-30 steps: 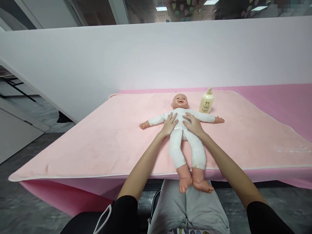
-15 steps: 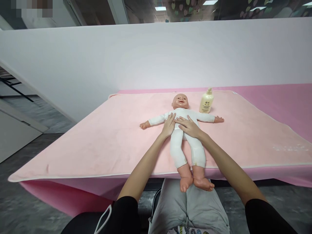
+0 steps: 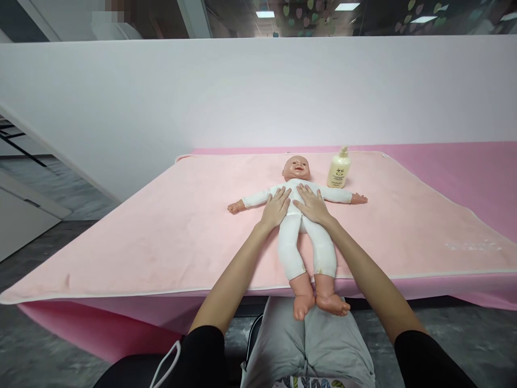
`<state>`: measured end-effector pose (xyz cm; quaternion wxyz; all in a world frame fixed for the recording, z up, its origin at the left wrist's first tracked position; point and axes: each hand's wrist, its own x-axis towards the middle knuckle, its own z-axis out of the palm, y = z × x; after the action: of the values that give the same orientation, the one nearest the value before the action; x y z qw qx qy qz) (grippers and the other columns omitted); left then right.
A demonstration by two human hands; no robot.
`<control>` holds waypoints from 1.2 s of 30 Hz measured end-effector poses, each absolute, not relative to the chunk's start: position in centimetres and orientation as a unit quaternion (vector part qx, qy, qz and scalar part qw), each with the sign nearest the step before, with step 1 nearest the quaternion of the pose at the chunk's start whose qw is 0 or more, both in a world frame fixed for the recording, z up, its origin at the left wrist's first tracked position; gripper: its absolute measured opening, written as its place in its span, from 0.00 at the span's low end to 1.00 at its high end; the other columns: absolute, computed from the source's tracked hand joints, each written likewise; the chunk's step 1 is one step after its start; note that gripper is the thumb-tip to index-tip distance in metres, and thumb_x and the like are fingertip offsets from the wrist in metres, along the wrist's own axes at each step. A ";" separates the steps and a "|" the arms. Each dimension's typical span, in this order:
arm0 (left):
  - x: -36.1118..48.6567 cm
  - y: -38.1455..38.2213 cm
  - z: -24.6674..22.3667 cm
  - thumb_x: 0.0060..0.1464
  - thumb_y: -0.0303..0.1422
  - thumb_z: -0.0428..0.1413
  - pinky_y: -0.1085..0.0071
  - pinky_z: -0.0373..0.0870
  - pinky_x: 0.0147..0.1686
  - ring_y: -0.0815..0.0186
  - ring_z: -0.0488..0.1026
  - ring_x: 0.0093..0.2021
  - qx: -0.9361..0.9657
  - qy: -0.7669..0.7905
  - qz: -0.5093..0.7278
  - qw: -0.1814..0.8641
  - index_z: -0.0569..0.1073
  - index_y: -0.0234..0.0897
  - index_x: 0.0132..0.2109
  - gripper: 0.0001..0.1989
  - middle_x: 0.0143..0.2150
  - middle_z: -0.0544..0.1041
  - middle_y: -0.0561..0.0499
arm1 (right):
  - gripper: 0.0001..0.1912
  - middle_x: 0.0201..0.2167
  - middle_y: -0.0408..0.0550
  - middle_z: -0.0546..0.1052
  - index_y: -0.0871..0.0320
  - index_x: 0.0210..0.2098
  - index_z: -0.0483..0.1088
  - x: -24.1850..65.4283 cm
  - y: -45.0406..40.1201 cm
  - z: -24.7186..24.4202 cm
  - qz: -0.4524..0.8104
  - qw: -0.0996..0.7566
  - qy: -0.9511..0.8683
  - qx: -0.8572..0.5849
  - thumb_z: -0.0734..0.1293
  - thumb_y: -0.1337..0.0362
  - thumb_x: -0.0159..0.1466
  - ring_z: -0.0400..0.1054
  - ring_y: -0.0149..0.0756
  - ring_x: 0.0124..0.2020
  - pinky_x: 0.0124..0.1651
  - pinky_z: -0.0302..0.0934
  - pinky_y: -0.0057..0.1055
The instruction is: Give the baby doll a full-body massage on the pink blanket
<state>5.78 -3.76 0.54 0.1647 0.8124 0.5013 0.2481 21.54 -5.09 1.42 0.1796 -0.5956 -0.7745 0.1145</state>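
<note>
A baby doll (image 3: 291,226) with a white cloth body lies on its back, its head away from me and its feet over the table's near edge. My left hand (image 3: 276,207) rests flat on the left side of the doll's torso, fingers stretched out. On the right side of the torso lies my right hand (image 3: 313,205), also open with its fingers pointing toward the doll's head. Beside the doll's head, to the right, stands a pale yellow pump bottle (image 3: 339,169). Neither hand grips anything.
A pink towel (image 3: 194,231) covers much of the table under the doll, over a darker pink cloth (image 3: 464,167). Behind the table rises a white partition (image 3: 258,91). Part of another person (image 3: 115,24) shows at the upper left beyond it.
My right hand has moved from across the doll's belly up toward its chest, fingers now pointing more forward. My left hand stays on the torso. The view has shifted slightly.
</note>
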 end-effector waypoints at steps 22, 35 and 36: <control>3.5 -2.1 -0.4 0.60 0.45 0.32 0.47 0.34 0.61 0.53 0.44 0.66 0.746 0.641 0.179 0.002 0.54 0.38 0.63 0.29 0.66 0.51 0.44 | 0.35 0.63 0.55 0.53 0.62 0.62 0.49 23.9 -3.1 0.5 0.143 0.274 -0.665 -0.680 0.48 0.46 0.63 0.43 0.38 0.65 0.65 0.24 0.47; 0.2 -2.3 -0.8 0.58 0.46 0.36 0.51 0.41 0.60 0.53 0.52 0.62 0.694 0.692 0.186 -0.075 0.55 0.31 0.62 0.31 0.62 0.60 0.40 | 0.34 0.61 0.57 0.57 0.65 0.58 0.56 25.0 -3.2 -0.4 0.085 0.266 -0.640 -0.716 0.43 0.48 0.65 0.45 0.40 0.64 0.64 0.26 0.47; -0.2 -2.4 -0.9 0.58 0.45 0.37 0.54 0.42 0.61 0.53 0.53 0.62 0.693 0.691 0.190 -0.076 0.55 0.30 0.62 0.31 0.62 0.60 0.40 | 0.34 0.61 0.58 0.57 0.66 0.58 0.57 25.1 -3.1 -0.6 0.074 0.264 -0.637 -0.721 0.43 0.48 0.65 0.45 0.41 0.64 0.64 0.27 0.47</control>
<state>-0.19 -2.37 -0.88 -0.0756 0.6935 0.6908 0.1903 25.10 -3.13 -0.56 0.2640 -0.7207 -0.6367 0.0741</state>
